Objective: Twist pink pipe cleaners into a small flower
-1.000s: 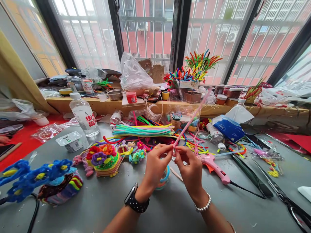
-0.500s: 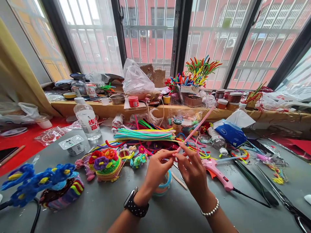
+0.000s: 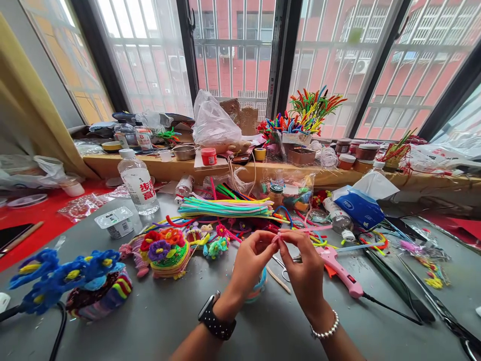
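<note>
My left hand (image 3: pixel 251 262) and my right hand (image 3: pixel 303 268) meet above the grey table (image 3: pixel 161 321), both pinched on one end of a thin pink pipe cleaner (image 3: pixel 307 229). The pipe cleaner runs out to the right, nearly level, over the pile of coloured pipe cleaners (image 3: pixel 225 206). A small blue and pink ring (image 3: pixel 258 287) lies on the table right under my left hand. A pink glue gun (image 3: pixel 340 266) rests just right of my right hand.
Pipe-cleaner flower pieces (image 3: pixel 164 250) and a blue flower piece (image 3: pixel 67 281) lie at the left. A water bottle (image 3: pixel 139 181), a small tub (image 3: pixel 114 222), a blue tissue pack (image 3: pixel 356 205) and black tools (image 3: pixel 398 286) stand around. The window ledge (image 3: pixel 240 170) is crowded with jars and bags.
The pink pipe cleaner has swung down from pointing up and right to lying nearly level. My hands stayed together, shifting slightly right.
</note>
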{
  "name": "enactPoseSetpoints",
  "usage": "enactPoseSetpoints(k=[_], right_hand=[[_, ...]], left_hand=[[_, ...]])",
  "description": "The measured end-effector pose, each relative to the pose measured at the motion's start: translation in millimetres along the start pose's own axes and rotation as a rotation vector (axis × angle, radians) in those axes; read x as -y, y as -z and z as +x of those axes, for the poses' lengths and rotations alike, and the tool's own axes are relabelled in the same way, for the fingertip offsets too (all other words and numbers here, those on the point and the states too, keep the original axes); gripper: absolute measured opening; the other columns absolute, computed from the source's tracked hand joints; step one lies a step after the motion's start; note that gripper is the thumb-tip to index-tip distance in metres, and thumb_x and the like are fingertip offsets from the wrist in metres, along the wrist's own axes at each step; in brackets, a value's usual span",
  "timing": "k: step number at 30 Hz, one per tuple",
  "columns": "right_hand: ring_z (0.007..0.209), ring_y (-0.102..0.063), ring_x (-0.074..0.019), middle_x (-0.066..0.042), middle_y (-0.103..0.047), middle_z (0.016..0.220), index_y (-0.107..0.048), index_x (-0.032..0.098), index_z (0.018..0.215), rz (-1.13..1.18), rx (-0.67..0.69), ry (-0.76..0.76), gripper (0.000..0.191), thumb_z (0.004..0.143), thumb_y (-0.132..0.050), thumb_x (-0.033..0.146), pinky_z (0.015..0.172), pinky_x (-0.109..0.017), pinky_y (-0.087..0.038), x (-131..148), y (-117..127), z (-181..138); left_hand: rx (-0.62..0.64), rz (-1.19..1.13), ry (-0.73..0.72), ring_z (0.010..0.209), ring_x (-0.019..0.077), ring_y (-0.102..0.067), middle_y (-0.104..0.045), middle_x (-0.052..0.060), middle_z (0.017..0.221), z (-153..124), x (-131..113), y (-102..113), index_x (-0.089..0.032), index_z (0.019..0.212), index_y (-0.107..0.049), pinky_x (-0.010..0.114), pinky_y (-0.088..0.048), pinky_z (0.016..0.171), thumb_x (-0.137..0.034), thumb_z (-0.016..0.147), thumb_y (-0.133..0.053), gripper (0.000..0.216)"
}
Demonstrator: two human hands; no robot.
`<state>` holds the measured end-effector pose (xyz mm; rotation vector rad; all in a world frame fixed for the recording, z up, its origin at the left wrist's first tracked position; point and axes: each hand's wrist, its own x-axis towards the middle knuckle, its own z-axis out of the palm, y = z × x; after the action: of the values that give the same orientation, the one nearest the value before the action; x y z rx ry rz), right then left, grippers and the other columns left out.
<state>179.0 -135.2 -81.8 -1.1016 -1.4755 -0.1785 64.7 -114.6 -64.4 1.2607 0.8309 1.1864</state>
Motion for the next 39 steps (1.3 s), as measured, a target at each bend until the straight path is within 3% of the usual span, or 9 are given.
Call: enactPoseSetpoints(k=[8, 17, 20, 24, 29, 34, 39], right_hand=[[0.077, -0.064, -0.0176, -0.005, -0.067, 0.082, -0.060, 0.020, 0.091, -0.081, 0.003, 0.062, 0.013, 0.081, -0.054, 0.015, 0.071, -0.032, -0.053, 2.8, 2.0, 0.8], [0.075, -0.064, -0.0178, -0.007, -0.068, 0.081, -0.063, 0.018, 0.090, -0.188, 0.034, 0.087, 0.014, 0.082, -0.052, 0.016, 0.069, -0.032, -0.053, 0.9, 1.4, -1.8], [0.074, -0.064, -0.0180, -0.007, -0.068, 0.080, -0.063, 0.018, 0.089, -0.199, 0.030, 0.092, 0.013, 0.082, -0.052, 0.016, 0.069, -0.032, -0.053, 1.7, 1.6, -1.9], [0.073, -0.064, -0.0178, -0.006, -0.068, 0.079, -0.064, 0.019, 0.087, -0.203, 0.020, 0.092, 0.014, 0.082, -0.052, 0.016, 0.068, -0.031, -0.053, 7.0, 3.6, -0.2], [0.067, -0.063, -0.0167, -0.006, -0.068, 0.074, -0.065, 0.018, 0.080, -0.265, -0.018, 0.117, 0.013, 0.082, -0.052, 0.016, 0.062, -0.028, -0.051, 18.0, 9.5, 3.3], [0.069, -0.062, -0.0178, -0.007, -0.067, 0.075, -0.066, 0.016, 0.086, -0.306, -0.001, 0.157, 0.013, 0.080, -0.055, 0.015, 0.065, -0.030, -0.050, 21.8, 13.5, 4.9], [0.071, -0.061, -0.0186, -0.007, -0.066, 0.076, -0.064, 0.017, 0.086, -0.333, -0.001, 0.190, 0.011, 0.079, -0.055, 0.015, 0.068, -0.031, -0.049, 22.6, 14.7, 5.8]], left_hand=[[-0.077, 0.032, -0.075, 0.080, 0.0181, -0.065, -0.070, 0.006, 0.085, -3.2, 1.2, -0.8, -0.014, 0.081, -0.069, 0.029, -0.051, 0.077, -0.026, 0.070, -0.065, 0.017], [-0.153, 0.442, -0.369, 0.075, 0.0152, -0.065, -0.070, 0.004, 0.085, -6.4, 5.6, -0.1, -0.019, 0.092, -0.066, 0.025, -0.053, 0.071, -0.024, 0.079, -0.057, 0.017], [-0.183, 0.612, -0.519, 0.076, 0.0143, -0.066, -0.070, 0.004, 0.087, -6.5, 11.0, 2.4, -0.020, 0.105, -0.060, 0.026, -0.053, 0.075, -0.021, 0.082, -0.054, 0.024], [-0.129, 0.878, -0.787, 0.084, 0.0143, -0.065, -0.069, 0.006, 0.093, -7.8, 15.6, 7.5, -0.020, 0.109, -0.059, 0.025, -0.052, 0.078, -0.014, 0.085, -0.045, 0.028], [-0.116, 1.067, -1.022, 0.089, 0.0160, -0.064, -0.069, 0.008, 0.098, -11.7, 12.9, 11.6, -0.018, 0.115, -0.056, 0.026, -0.052, 0.080, -0.010, 0.084, -0.046, 0.034], [-0.149, 1.137, -1.074, 0.089, 0.0169, -0.065, -0.068, 0.010, 0.099, -13.7, 12.1, 12.1, -0.017, 0.122, -0.050, 0.026, -0.051, 0.080, -0.009, 0.084, -0.047, 0.040], [-0.179, 1.164, -1.075, 0.083, 0.0168, -0.065, -0.069, 0.010, 0.093, -13.7, 8.9, 10.4, -0.014, 0.117, -0.054, 0.026, -0.051, 0.076, -0.009, 0.083, -0.048, 0.035]])
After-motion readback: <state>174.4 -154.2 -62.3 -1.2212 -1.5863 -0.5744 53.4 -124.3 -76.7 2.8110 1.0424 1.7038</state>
